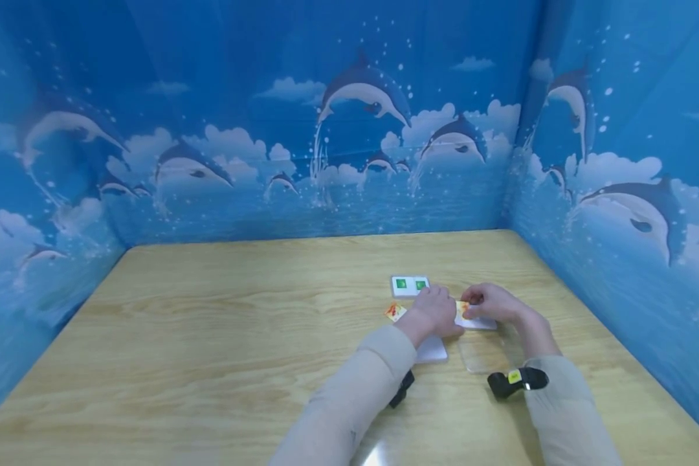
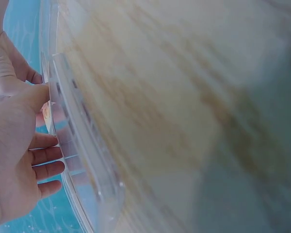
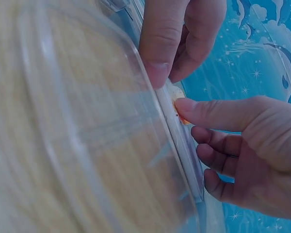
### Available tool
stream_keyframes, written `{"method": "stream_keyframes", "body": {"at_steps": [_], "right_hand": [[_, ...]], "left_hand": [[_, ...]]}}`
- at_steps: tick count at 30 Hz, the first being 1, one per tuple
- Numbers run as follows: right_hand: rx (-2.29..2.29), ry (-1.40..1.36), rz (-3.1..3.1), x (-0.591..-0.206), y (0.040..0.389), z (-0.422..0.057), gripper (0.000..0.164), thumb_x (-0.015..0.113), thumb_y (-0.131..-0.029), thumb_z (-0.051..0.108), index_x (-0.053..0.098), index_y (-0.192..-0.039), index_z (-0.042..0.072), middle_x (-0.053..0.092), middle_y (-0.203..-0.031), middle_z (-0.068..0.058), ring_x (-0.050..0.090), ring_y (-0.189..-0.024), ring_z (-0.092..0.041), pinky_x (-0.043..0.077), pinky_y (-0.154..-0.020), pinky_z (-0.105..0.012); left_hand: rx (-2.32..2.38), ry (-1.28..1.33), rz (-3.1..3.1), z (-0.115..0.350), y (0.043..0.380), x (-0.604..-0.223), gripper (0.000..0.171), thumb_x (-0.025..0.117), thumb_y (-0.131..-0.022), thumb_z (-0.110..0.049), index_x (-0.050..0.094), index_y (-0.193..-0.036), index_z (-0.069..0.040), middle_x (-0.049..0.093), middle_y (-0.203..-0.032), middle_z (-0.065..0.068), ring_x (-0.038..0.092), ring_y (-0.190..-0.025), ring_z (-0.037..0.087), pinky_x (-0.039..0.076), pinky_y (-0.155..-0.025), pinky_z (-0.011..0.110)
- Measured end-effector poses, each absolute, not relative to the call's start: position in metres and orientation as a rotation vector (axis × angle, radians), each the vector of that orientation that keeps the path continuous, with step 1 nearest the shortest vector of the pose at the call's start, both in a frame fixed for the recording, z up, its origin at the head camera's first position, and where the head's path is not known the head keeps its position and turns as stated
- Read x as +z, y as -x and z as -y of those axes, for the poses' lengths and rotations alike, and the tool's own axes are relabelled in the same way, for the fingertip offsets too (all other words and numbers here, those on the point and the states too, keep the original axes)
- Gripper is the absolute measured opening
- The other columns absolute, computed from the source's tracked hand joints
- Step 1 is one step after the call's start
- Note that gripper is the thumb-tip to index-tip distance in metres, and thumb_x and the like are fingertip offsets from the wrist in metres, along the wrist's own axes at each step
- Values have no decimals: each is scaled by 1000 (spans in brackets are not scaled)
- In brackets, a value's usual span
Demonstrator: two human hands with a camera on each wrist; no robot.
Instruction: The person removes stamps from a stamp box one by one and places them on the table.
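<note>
In the head view, my left hand [image 1: 437,310] holds the left end of a flat white case [image 1: 483,323], its thumb at the front edge. My right hand [image 1: 495,303] is over the same case, pinching a small orange-and-yellow printed piece [image 1: 462,309] against its top. The right wrist view shows the right thumb [image 3: 199,109] on this printed piece [image 3: 182,116], with the other fingers curled below. Another orange printed piece [image 1: 394,311] lies left of my left hand. A second white case [image 1: 432,351] is partly hidden under my left wrist.
Behind the left hand lies a white case with two green squares [image 1: 410,287]. A clear plastic tray [image 1: 486,362] is in front of the right hand. The wooden table [image 1: 210,336] meets a blue dolphin curtain [image 1: 239,129] at the back and sides.
</note>
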State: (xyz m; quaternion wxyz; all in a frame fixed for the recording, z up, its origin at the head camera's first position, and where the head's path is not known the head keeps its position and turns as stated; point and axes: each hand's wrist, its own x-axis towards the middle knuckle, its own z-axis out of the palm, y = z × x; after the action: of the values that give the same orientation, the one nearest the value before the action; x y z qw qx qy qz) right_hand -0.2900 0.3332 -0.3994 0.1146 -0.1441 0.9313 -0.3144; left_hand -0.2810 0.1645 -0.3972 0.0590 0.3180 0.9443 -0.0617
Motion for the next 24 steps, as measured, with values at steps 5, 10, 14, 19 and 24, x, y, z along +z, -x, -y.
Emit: {"method": "stream_keyframes", "body": {"at_steps": [5,10,14,19,24], "right_hand": [[-915,360,-2795,-399,289,-332,12,64,-82,6,62,-92,0,57,-82,-5,50,-76,-19,40,-67,-31],[-900,335,-2843,-398,288,-332,7,59,-87,7,62,-89,0,58,-82,-6,51,-76,-19,41,-66,-31],[-888,291,-2849,-398,289,-335,11,57,-90,9,63,-91,0,60,-85,-8,52,-78,-19,41,-67,-31],[-897,295,-2849,-397,290,-340,14,56,-90,10,64,-93,-1,61,-86,-9,54,-79,-20,43,-68,-31],[-890,296,-2837,-393,290,-346,15,57,-90,12,63,-94,-1,60,-85,-7,53,-77,-19,43,-67,-30]], "left_hand": [[-180,-953,-2857,-165,281,-398,58,47,-86,-62,59,-121,-18,50,-120,-3,41,-109,13,29,-100,30],[-179,-952,-2869,-164,281,-397,57,48,-86,-62,58,-122,-18,50,-121,-3,41,-111,13,30,-100,30],[-187,-950,-2864,-165,282,-397,58,48,-85,-62,58,-121,-18,50,-118,-3,41,-107,12,31,-98,29],[-190,-954,-2863,-165,283,-397,58,48,-86,-62,59,-121,-17,50,-117,-2,41,-106,13,31,-98,29],[-173,-961,-2855,-164,283,-397,59,48,-86,-62,57,-122,-16,49,-119,-2,41,-109,13,29,-99,30]]}}
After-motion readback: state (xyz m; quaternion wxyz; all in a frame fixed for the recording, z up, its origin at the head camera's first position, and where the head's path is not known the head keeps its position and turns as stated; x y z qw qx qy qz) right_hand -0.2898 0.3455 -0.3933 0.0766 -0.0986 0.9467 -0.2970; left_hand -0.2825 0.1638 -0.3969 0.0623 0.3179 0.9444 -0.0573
